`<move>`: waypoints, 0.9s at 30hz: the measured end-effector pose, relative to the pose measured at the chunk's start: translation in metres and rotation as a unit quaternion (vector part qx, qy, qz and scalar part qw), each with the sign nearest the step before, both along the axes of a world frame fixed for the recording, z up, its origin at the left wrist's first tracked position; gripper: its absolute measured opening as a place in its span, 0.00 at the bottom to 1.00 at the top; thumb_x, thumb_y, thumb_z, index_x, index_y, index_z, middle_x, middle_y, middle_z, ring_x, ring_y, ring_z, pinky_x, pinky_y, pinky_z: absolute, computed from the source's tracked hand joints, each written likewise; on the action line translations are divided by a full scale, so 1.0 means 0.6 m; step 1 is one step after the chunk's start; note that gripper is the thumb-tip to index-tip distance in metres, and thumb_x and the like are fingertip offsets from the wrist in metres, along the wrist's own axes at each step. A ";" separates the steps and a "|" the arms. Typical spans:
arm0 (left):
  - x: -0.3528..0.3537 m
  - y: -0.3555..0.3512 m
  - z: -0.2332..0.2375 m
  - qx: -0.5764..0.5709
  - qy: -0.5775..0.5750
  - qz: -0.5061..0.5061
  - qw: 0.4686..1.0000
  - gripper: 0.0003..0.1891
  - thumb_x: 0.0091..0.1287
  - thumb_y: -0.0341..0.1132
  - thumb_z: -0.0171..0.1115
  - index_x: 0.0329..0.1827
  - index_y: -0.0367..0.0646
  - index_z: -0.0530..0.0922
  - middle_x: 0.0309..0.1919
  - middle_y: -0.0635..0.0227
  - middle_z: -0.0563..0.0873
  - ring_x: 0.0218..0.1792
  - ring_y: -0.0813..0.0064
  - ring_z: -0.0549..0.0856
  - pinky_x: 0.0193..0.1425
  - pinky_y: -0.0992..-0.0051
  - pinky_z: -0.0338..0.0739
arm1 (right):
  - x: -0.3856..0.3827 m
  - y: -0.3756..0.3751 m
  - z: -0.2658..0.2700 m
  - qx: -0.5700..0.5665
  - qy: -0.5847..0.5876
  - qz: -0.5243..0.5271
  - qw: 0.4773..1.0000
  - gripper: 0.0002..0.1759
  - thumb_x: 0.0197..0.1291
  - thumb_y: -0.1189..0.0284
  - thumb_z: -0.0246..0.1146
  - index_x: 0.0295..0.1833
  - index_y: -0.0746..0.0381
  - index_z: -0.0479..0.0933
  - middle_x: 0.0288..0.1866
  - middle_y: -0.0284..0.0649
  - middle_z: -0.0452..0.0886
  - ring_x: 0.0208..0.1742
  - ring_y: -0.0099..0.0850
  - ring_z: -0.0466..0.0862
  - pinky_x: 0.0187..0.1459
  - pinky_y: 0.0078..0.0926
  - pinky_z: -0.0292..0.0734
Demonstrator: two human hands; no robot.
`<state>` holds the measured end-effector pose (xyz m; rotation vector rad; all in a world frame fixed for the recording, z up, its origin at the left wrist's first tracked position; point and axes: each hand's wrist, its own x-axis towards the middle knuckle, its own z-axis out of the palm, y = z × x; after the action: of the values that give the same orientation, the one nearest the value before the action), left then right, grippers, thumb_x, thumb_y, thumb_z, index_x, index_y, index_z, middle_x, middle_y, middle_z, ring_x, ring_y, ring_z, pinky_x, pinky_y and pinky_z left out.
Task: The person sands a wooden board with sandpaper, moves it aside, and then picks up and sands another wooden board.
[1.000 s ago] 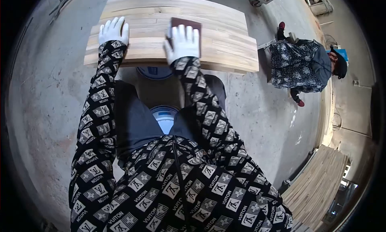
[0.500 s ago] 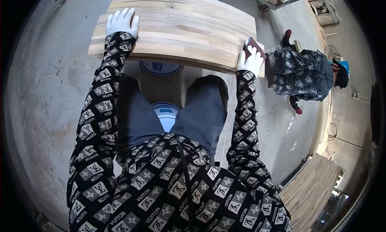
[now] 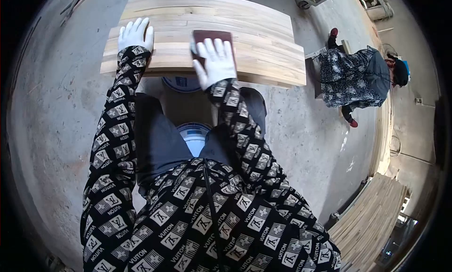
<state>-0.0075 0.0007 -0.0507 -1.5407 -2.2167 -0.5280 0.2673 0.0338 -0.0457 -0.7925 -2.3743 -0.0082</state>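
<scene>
My left hand (image 3: 135, 35), in a white glove, lies with fingers stretched out on the left end of the upper wooden board (image 3: 174, 41). My right hand (image 3: 216, 62), also gloved in white, presses a dark reddish-brown sheet of sandpaper (image 3: 217, 35) against the board near its front edge. The sandpaper sticks out beyond the fingertips; the part under the palm is hidden. Strips of pale wood make up the board, which lies on a second board (image 3: 212, 6) behind it.
Beneath the boards stands a blue-rimmed bucket (image 3: 181, 86), and another white bucket (image 3: 194, 142) sits between my legs. To the right, a person in a dark patterned top (image 3: 351, 79) crouches or bends. Stacked wooden panels (image 3: 369, 218) lie at lower right.
My right hand has slid left with the sandpaper, from the board's right end to near its middle. My left hand stays at the left end.
</scene>
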 end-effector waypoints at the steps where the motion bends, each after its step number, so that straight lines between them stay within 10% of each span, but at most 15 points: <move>1: -0.001 0.000 -0.002 0.003 0.000 -0.001 1.000 0.22 0.74 0.49 0.53 0.67 0.54 0.77 0.66 0.63 0.79 0.69 0.59 0.73 0.77 0.56 0.59 | 0.036 0.017 0.012 -0.019 -0.028 -0.031 0.999 0.29 0.62 0.59 0.62 0.64 0.63 0.73 0.66 0.51 0.74 0.70 0.53 0.69 0.76 0.56 0.52; 7: -0.002 0.002 -0.003 0.020 0.002 -0.003 1.000 0.21 0.73 0.48 0.54 0.65 0.53 0.78 0.64 0.63 0.80 0.68 0.59 0.75 0.76 0.56 0.62 | 0.280 0.152 -0.016 0.033 -0.056 -0.216 0.974 0.25 0.64 0.61 0.61 0.62 0.62 0.74 0.62 0.51 0.77 0.63 0.51 0.72 0.70 0.55 0.58; 12: -0.005 0.004 -0.010 0.031 0.020 0.003 0.999 0.20 0.73 0.47 0.55 0.63 0.52 0.79 0.62 0.63 0.82 0.65 0.60 0.77 0.74 0.56 0.64 | 0.194 0.116 0.012 -0.041 -0.119 -0.319 0.939 0.29 0.63 0.58 0.61 0.66 0.63 0.72 0.65 0.51 0.75 0.65 0.53 0.71 0.71 0.56 0.57; 21: -0.001 -0.001 -0.003 0.027 0.011 -0.010 1.000 0.20 0.73 0.47 0.54 0.64 0.52 0.79 0.64 0.63 0.81 0.67 0.59 0.75 0.75 0.57 0.62 | -0.034 -0.010 -0.001 -0.003 -0.007 0.012 1.000 0.31 0.61 0.56 0.65 0.65 0.63 0.75 0.69 0.52 0.74 0.73 0.54 0.68 0.77 0.56 0.51; 27: 0.000 0.001 -0.007 0.006 0.010 0.011 1.000 0.22 0.74 0.49 0.53 0.67 0.55 0.77 0.67 0.64 0.79 0.70 0.59 0.73 0.77 0.57 0.59 | 0.203 0.112 0.013 0.011 -0.065 -0.149 0.987 0.25 0.64 0.59 0.61 0.62 0.62 0.75 0.62 0.51 0.75 0.62 0.52 0.71 0.69 0.54 0.59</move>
<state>-0.0076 0.0016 -0.0549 -1.5084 -2.2095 -0.5157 0.3891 0.1007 -0.0377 -1.1609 -2.3470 -0.2150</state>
